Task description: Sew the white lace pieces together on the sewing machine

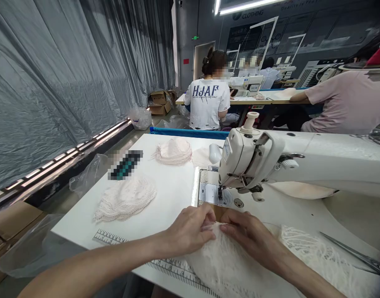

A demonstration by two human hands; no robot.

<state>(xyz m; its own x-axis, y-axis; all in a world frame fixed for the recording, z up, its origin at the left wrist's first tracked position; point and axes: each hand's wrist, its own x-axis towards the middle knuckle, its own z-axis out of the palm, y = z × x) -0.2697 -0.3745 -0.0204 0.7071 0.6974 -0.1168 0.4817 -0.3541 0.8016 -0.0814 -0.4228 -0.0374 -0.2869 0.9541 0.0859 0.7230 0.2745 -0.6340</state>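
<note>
My left hand pinches the top edge of a sheer white lace piece. Beside it, my right hand grips the same edge between thumb and fingers. The lace hangs down over the table's front, just short of the needle plate. Above and behind my hands stands a white sewing machine, its presser foot over the plate. More white lace lies under and beyond my right forearm.
A stack of scalloped lace pieces lies on the left of the white table, with a pale pink stack behind. Scissors rest at the right. Co-workers sit ahead, one in a white shirt. Cardboard boxes stand on the floor.
</note>
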